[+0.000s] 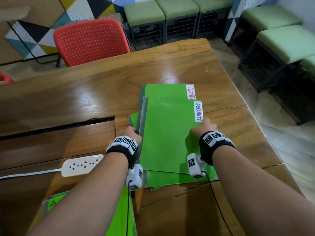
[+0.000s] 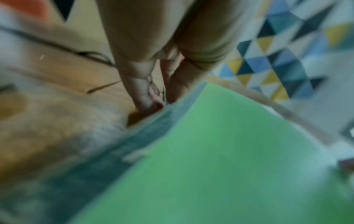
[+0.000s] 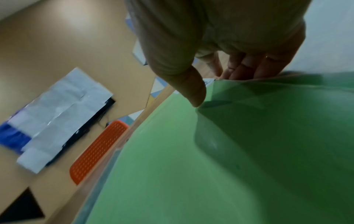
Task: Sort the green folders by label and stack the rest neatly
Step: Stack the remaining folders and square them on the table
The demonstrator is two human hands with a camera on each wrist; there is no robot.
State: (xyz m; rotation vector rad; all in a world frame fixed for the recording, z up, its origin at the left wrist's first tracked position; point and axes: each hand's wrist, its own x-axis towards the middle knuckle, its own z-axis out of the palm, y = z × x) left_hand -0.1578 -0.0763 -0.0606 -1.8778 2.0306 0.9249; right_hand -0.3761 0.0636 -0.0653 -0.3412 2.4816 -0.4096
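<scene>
A green folder labelled SECURITY [image 1: 167, 133] lies tilted on top of a loose pile of green folders on the wooden table [image 1: 85, 99]. Under it, further back, a folder labelled ADMIN [image 1: 165, 91] shows. My left hand [image 1: 132, 133] grips the SECURITY folder's grey spine edge [image 2: 159, 121], fingers under it. My right hand [image 1: 203, 127] pinches its right edge just below the label, thumb [image 3: 193, 91] on the green cover [image 3: 210, 166] and fingers beneath. Another green folder [image 1: 121, 218] lies near me, under my left forearm.
A white power strip [image 1: 81, 165] with its cable lies left of the pile. A slot [image 1: 56, 126] is cut into the table on the left. A red chair [image 1: 90, 41] stands behind the table, green-cushioned stools [image 1: 179, 7] along the wall.
</scene>
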